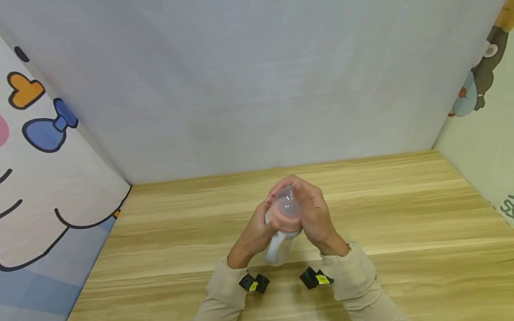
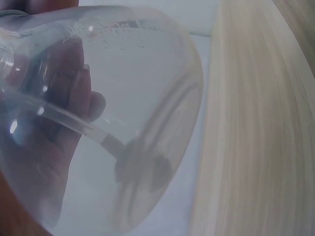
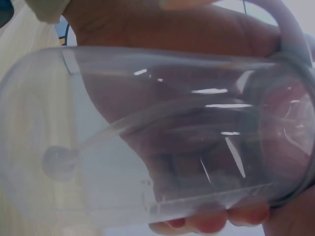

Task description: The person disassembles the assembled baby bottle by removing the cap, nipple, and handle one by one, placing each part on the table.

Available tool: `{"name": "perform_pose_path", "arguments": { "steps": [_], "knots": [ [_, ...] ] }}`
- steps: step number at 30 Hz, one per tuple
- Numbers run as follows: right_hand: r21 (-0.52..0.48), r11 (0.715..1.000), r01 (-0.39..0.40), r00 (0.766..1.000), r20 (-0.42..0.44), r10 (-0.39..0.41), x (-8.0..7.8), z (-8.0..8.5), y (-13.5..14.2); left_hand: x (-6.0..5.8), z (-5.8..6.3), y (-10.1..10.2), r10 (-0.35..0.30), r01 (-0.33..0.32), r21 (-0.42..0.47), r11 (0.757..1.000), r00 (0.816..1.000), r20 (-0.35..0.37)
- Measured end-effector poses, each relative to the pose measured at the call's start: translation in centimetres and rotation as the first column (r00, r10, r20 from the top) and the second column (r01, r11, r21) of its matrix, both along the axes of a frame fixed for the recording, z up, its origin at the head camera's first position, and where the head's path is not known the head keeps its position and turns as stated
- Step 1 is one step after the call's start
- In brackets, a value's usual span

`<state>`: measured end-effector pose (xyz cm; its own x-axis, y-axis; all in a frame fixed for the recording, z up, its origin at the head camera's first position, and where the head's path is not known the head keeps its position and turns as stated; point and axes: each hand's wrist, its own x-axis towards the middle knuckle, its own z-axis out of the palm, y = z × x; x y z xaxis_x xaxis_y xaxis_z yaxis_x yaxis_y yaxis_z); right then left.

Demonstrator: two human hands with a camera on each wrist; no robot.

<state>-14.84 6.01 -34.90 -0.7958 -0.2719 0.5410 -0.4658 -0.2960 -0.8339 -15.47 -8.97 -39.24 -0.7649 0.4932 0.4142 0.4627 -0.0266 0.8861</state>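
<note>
A clear baby bottle (image 1: 286,221) with a pink collar, a see-through domed cap (image 1: 287,198) and white handles is held above the table. My left hand (image 1: 257,229) grips it from the left, the thumb lying on the front near the collar and a handle. From the right, my right hand (image 1: 319,218) curls its fingers round the cap and collar. Through the bottle's transparent wall (image 2: 147,64) the left wrist view shows a straw with a weighted end. In the right wrist view, the bottle body (image 3: 113,177) lies across the picture, with fingertips (image 3: 211,223) behind it.
Beneath the hands spreads a wood-grain table (image 1: 168,232). A pale grey wall sheet (image 1: 261,89) stands behind it. Cartoon-printed panels flank the table at the left (image 1: 44,187) and right (image 1: 478,133). Small black devices sit on both sleeves.
</note>
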Motion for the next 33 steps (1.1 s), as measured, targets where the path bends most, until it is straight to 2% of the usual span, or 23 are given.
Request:
{"name": "perform_pose_path", "arguments": {
  "steps": [3, 6, 9, 13, 21, 29, 33],
  "knots": [
    [-0.001, 1.000, -0.009, 1.000, 0.002, 0.009, 0.0, 0.1, 0.1, 0.1, 0.2, 0.1, 0.005, -0.005, -0.010, 1.000, 1.000, -0.018],
    [-0.009, 1.000, 0.001, 0.999, 0.042, 0.000, 0.2, 0.4, 0.1, 0.3, 0.4, 0.2, 0.004, -0.004, -0.011, 1.000, 1.000, -0.023],
    [-0.026, 0.999, 0.032, 0.996, 0.082, -0.030, 0.3, 0.6, 0.0, 0.3, 0.2, 0.4, 0.001, -0.002, -0.010, 1.000, 0.999, -0.037],
    [-0.046, 0.997, 0.069, 0.995, 0.079, -0.065, 0.2, 0.5, 0.0, 0.4, 0.0, 0.7, 0.015, -0.016, -0.010, 1.000, 0.998, -0.055],
    [-0.021, 0.997, 0.080, 0.989, 0.122, -0.077, 0.3, 1.0, 0.5, 0.7, -0.1, 1.3, 0.017, -0.018, -0.032, 0.999, 1.000, -0.022],
    [-0.050, 0.998, 0.044, 0.985, 0.169, -0.034, 0.2, 1.1, 0.8, 0.8, 0.0, 1.4, 0.022, -0.022, -0.047, 0.999, 1.000, -0.012],
    [-0.040, 0.999, -0.012, 0.988, 0.155, 0.018, 0.2, 1.0, 0.6, 0.5, 0.1, 0.8, 0.023, -0.023, -0.010, 1.000, 1.000, -0.022]
  ]
}}
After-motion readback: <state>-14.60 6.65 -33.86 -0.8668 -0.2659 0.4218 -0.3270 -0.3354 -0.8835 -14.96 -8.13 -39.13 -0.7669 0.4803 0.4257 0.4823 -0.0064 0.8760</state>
